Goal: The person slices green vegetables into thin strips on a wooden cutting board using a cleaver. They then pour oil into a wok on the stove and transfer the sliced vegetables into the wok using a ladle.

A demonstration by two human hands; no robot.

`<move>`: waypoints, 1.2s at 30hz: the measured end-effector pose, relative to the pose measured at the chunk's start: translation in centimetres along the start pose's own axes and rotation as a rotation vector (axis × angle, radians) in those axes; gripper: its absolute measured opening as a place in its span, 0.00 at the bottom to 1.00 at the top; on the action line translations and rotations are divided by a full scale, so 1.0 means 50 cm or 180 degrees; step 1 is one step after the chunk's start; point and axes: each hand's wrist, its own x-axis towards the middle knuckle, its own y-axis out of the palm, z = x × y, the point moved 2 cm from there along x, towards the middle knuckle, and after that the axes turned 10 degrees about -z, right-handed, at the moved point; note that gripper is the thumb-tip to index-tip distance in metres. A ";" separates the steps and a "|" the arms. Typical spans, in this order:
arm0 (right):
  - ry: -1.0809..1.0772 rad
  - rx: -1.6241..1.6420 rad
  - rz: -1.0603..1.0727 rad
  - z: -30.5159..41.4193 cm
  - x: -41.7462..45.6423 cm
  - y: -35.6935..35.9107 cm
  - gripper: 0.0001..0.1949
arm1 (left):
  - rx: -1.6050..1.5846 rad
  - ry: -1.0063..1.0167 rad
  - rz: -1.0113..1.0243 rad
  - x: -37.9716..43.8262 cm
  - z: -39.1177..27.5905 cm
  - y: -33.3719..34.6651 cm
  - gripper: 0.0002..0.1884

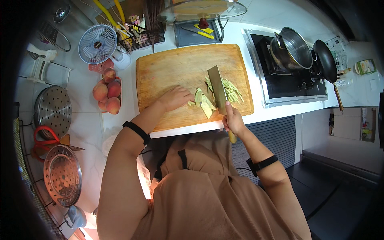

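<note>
My right hand (233,119) grips the yellowish handle of a cleaver (218,87), whose wide metal blade lies over the wooden cutting board (168,64). Thin pale-green vegetable strips (232,90) are heaped right of the blade, and a few show just left of it. Between the blade and my left hand (177,97) are larger pale-green vegetable slices (204,103), overlapping one another. My left hand rests palm down on the board, fingers towards the slices, with a small piece near its fingertips. Whether anything is under its palm is hidden.
Beyond the board, a grey tray (192,34) bears a yellow-handled knife (201,33) below a glass lid (201,10). Peaches (107,91) and a small fan (97,44) stand left. On the right, a steel pot (291,49) and black wok (325,61) sit at the stove (312,91).
</note>
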 end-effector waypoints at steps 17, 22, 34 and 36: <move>-0.0074 0.0077 -0.0035 -0.006 -0.001 -0.003 0.37 | -0.0209 -0.0148 -0.0636 0.048 -0.117 0.033 0.10; -0.0004 0.0094 -0.0065 -0.005 -0.004 0.001 0.38 | -0.0017 -0.0002 -0.0837 0.019 -0.126 0.056 0.11; -0.0856 -0.2022 0.0208 0.071 -0.110 -0.014 0.30 | 0.0286 -0.0253 -0.1223 0.022 -0.121 0.095 0.16; -0.0904 -0.2022 0.0134 0.063 -0.107 -0.014 0.29 | 0.0318 -0.0279 -0.1260 0.025 -0.124 0.095 0.17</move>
